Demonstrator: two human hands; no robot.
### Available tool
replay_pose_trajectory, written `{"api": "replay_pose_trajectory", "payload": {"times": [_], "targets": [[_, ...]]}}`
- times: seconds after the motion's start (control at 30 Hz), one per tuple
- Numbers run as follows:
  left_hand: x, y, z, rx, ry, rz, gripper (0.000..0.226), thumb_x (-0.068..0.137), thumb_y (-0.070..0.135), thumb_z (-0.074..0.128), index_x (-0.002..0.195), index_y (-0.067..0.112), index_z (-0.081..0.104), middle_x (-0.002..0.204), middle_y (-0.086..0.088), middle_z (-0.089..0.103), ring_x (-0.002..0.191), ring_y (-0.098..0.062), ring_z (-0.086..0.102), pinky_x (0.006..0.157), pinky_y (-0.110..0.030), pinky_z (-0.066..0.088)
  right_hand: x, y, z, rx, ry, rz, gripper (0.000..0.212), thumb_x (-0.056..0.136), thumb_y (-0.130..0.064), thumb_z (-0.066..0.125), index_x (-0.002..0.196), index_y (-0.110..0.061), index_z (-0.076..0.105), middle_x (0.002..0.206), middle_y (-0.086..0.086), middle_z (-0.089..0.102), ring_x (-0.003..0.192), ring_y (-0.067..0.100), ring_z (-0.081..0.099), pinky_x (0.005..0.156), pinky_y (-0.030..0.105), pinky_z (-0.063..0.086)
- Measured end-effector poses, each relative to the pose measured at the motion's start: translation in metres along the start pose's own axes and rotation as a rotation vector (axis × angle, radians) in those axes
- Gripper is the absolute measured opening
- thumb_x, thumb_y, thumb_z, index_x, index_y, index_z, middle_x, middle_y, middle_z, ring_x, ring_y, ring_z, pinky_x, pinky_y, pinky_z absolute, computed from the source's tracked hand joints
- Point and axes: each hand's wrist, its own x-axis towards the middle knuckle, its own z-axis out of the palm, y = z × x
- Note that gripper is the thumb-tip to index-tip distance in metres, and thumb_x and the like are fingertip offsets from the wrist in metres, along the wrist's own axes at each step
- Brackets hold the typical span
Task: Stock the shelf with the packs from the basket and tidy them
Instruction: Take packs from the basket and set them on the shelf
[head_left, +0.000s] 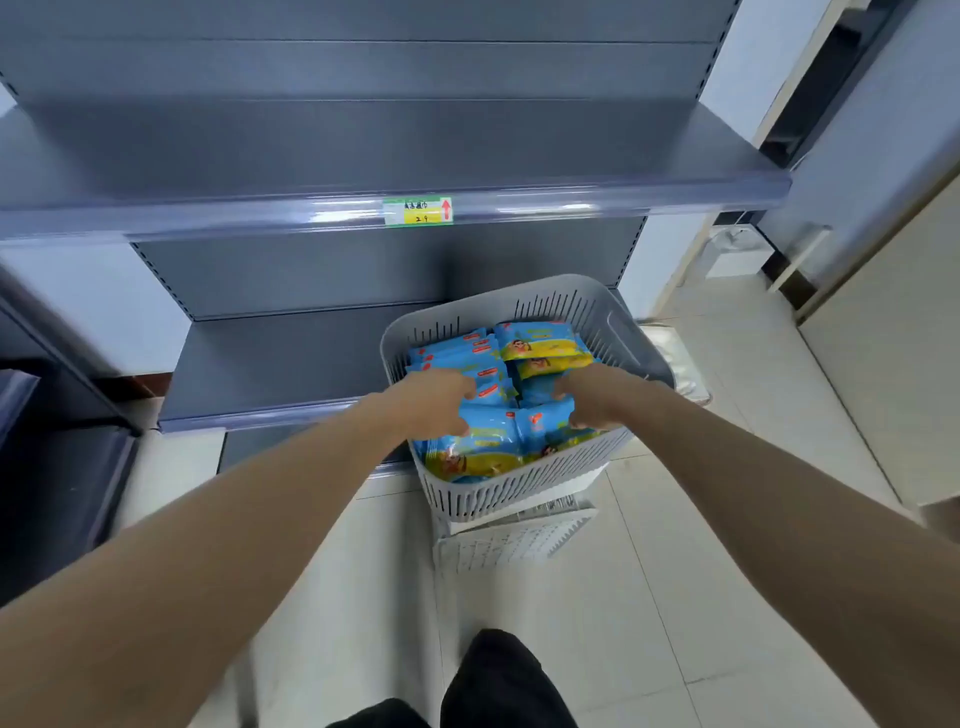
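Note:
A grey slotted basket (524, 493) stands in front of the shelf unit, filled with several blue and yellow packs (540, 340). Both my hands reach into it. My left hand (434, 400) curls its fingers round the left end of a bunch of blue packs (511, 428) near the basket's front. My right hand (589, 397) grips the same bunch at its right end. Above, the grey upper shelf (208, 166) is bare, with a green and yellow price label (418, 210) on its front rail. The lower shelf (280, 358) is bare too.
A second white slotted basket or crate (519, 540) lies under the grey one on the tiled floor. A dark cabinet (47, 467) stands at the left. A white bin (735, 249) sits by the wall at the right. My dark trouser leg (504, 680) shows below.

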Motion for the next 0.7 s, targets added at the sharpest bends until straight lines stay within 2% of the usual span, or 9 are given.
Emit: {"api": "replay_pose_trajectory", "payload": {"times": [0.1,0.2,0.3,0.43,0.53,0.6,0.7], "targets": [[0.009,0.005,0.007,0.102,-0.019,-0.031,0.045,0.089,0.033,0.056,0.129,0.015,0.047,0.127,-0.008,0.050,0.116,-0.027,0.047,0.093,-0.037,0.039,0.006,0.012,0.008,0.004,-0.025,0.024,0.056,0.089,-0.009,0.050,0.142,-0.023,0.039,0.142,0.005,0.046,0.127,0.028,0.046,0.101,0.037,0.044],[0.014,0.008,0.010,0.173,0.000,-0.067,0.045,0.087,0.035,0.058,0.128,0.017,0.049,0.127,-0.008,0.048,0.119,-0.028,0.042,0.101,-0.042,0.033,0.011,0.016,0.010,-0.023,-0.003,0.034,0.053,0.088,-0.011,0.052,0.138,-0.026,0.043,0.136,0.007,0.050,0.124,0.030,0.045,0.098,0.041,0.045],[0.018,0.006,0.015,0.145,-0.001,-0.098,0.052,0.085,0.032,0.062,0.130,0.017,0.044,0.129,-0.008,0.046,0.120,-0.027,0.042,0.103,-0.042,0.032,0.015,0.019,0.010,-0.048,0.019,0.044,0.049,0.085,-0.015,0.058,0.133,-0.019,0.048,0.128,0.010,0.052,0.123,0.030,0.043,0.098,0.043,0.044],[0.021,0.008,0.014,0.062,-0.056,-0.109,0.037,0.086,0.023,0.061,0.120,0.011,0.050,0.119,-0.009,0.054,0.107,-0.024,0.050,0.094,-0.037,0.040,0.019,0.021,0.004,-0.054,-0.010,0.005,0.039,0.083,-0.017,0.064,0.121,-0.011,0.058,0.118,0.009,0.061,0.110,0.028,0.054,0.091,0.040,0.050],[0.019,0.010,-0.001,-0.042,-0.080,-0.116,0.032,0.086,0.015,0.061,0.116,0.005,0.056,0.118,-0.011,0.056,0.104,-0.024,0.052,0.084,-0.029,0.040,0.018,0.023,-0.016,-0.047,0.003,-0.019,0.037,0.086,-0.013,0.061,0.122,-0.012,0.058,0.121,0.009,0.059,0.113,0.030,0.053,0.090,0.036,0.048],[0.018,0.005,-0.021,-0.127,-0.023,-0.160,0.029,0.085,0.009,0.060,0.113,0.005,0.056,0.118,-0.012,0.057,0.101,-0.026,0.053,0.075,-0.026,0.036,0.017,0.024,-0.040,-0.005,0.053,-0.027,0.036,0.087,-0.012,0.060,0.123,-0.013,0.056,0.124,0.010,0.058,0.115,0.029,0.053,0.088,0.033,0.045],[0.010,-0.013,-0.063,-0.184,0.118,-0.222,0.023,0.084,0.009,0.061,0.106,0.005,0.058,0.113,-0.011,0.059,0.095,-0.025,0.053,0.072,-0.026,0.035,0.020,0.023,-0.083,0.024,0.171,-0.042,0.030,0.086,-0.015,0.059,0.116,-0.014,0.058,0.123,0.010,0.059,0.113,0.029,0.054,0.083,0.031,0.043]]}}
